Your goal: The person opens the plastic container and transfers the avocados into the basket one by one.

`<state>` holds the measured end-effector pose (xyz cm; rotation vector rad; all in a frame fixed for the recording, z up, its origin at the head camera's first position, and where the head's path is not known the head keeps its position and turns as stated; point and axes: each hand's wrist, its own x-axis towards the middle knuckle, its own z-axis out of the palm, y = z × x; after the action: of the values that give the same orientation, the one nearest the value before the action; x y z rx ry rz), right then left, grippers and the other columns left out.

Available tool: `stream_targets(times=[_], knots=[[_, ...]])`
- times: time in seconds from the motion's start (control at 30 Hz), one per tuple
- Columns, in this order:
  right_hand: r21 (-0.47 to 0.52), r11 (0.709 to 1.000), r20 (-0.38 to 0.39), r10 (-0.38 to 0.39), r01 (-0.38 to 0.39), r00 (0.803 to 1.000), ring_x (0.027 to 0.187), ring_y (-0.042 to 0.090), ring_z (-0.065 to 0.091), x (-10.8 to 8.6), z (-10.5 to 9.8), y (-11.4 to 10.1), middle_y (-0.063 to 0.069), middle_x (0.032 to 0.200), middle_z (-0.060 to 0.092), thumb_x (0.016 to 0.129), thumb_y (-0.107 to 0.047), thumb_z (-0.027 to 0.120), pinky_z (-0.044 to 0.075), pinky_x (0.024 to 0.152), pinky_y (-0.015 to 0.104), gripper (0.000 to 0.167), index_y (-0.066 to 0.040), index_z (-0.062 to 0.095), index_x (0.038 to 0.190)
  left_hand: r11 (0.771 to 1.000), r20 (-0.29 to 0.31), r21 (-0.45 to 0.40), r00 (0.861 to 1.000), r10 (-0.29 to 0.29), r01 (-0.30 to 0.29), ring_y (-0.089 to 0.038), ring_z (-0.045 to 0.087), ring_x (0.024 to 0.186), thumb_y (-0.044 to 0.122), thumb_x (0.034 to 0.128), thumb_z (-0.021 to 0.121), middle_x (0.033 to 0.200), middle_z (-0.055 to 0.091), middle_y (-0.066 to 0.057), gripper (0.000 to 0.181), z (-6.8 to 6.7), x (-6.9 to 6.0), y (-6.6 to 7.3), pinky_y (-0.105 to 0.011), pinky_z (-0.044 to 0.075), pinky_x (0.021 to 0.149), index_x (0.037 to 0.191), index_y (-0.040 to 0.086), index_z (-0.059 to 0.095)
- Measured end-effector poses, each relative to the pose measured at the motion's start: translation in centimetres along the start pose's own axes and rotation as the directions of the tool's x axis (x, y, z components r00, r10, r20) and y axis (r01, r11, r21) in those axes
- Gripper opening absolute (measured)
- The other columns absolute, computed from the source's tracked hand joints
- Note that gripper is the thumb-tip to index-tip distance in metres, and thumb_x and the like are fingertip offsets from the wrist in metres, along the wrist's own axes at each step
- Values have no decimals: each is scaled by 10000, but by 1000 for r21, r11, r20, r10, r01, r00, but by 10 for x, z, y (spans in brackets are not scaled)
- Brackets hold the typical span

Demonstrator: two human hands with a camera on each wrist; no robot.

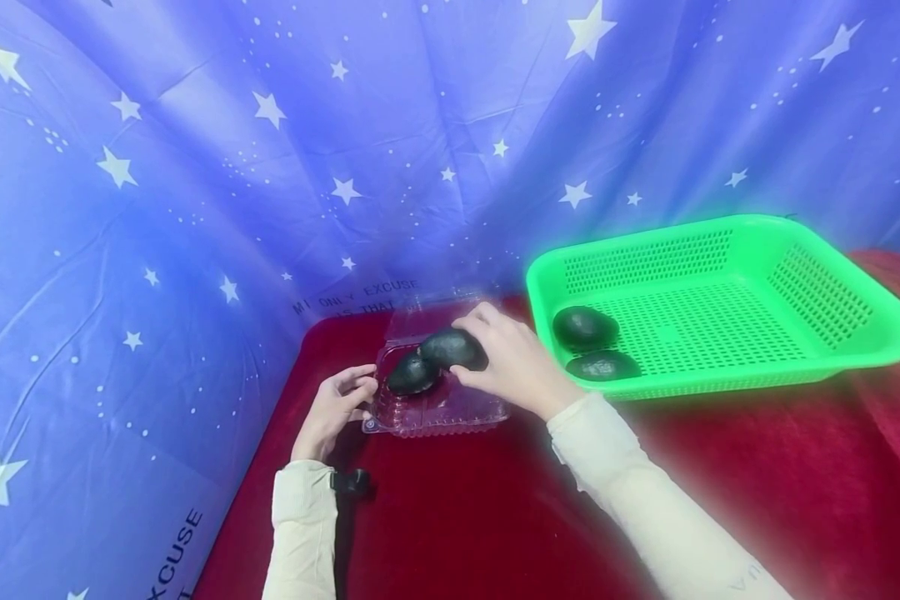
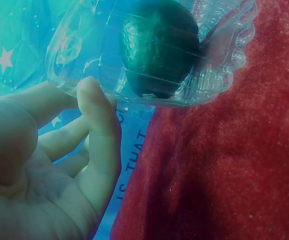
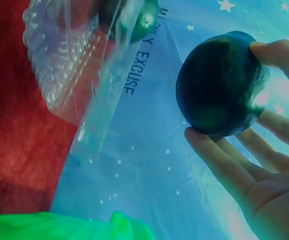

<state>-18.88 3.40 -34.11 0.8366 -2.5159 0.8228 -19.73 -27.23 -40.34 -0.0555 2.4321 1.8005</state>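
1 dark avocado (image 1: pixel 453 348) is hanging over the clear box (image 1: pixel 450 408) near the table's (image 1: pixel 450 517) far-left corner, gripped in the right hand's (image 1: pixel 506 354) spread fingers. The left hand (image 1: pixel 336 410) is pinching the box's left edge; packing seems underway, calling for gently lowering beside the boxed avocado (image 1: pixel 412 375).

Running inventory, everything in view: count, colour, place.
Clamshell container: one, clear, lid open, left of basket.
Basket: one, green, right of container.
Held avocado: one, blackish, in right hand.
Boxed avocado: one, blackish, in container.
Loose avocados: two, blackish, left end of basket.
Cloth: one, red, beneath container and basket.
Backdrop: one, blue with stars and lettering, behind.
Wrist device: one, black, at left wrist.
Sleeves: two, cream, on arms.
Hands: two, bare; left hand at container's left edge, right hand around held avocado.
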Motion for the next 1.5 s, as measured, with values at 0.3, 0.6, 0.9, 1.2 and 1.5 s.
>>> stream_targets(times=[0.3, 0.6, 0.9, 1.2, 1.5], knots=[[-19, 1000, -1, 22, -22, 1000, 946, 210, 637, -4, -17, 11, 68, 1110, 583, 814, -288, 797, 574, 867, 371, 549, -56, 621, 1280, 1000, 1, 0, 1000, 3, -3, -91, 589, 811, 103, 961, 645, 1107, 646, -139, 459, -1, -1, 0, -225, 554, 616, 1384, -30, 527], [-27, 999, -23, 42, -42, 999, 975, 238, 621, -10, -29, 22, 85, 1123, 586, 818, -282, 792, 563, 867, 427, 565, -47, 607, 1298, 1000, 3, 6, 1000, -2, 2, -93, 591, 814, 93, 961, 640, 1112, 649, -150, 450, 0, -1, 1, -226, 556, 624, 1381, -27, 531], [-30, 997, -23, 73, -74, 997, 1000, 261, 635, -15, -40, 30, 90, 1148, 581, 814, -282, 793, 563, 882, 451, 572, -40, 602, 1296, 1000, -1, -3, 1000, -4, 4, -108, 598, 817, 104, 967, 638, 1084, 655, -114, 451, 0, 0, 0, -224, 558, 631, 1382, -31, 528], [-35, 989, 3, 141, -141, 990, 1060, 290, 602, -22, -47, 43, 112, 1224, 548, 839, -287, 774, 527, 943, 497, 607, -37, 563, 1350, 1000, 1, -9, 1000, -7, 7, -95, 594, 806, 99, 967, 636, 1063, 654, -87, 449, 0, 0, 0, -219, 554, 620, 1381, -35, 527], [-29, 987, -25, 159, -160, 987, 1144, 331, 584, -25, -53, 60, 148, 1262, 564, 810, -251, 798, 503, 980, 522, 604, -28, 582, 1328, 1000, -1, -3, 1000, -7, 7, -93, 591, 814, 100, 968, 633, 1096, 651, -114, 446, 1, -1, 0, -218, 553, 623, 1381, -32, 529]])
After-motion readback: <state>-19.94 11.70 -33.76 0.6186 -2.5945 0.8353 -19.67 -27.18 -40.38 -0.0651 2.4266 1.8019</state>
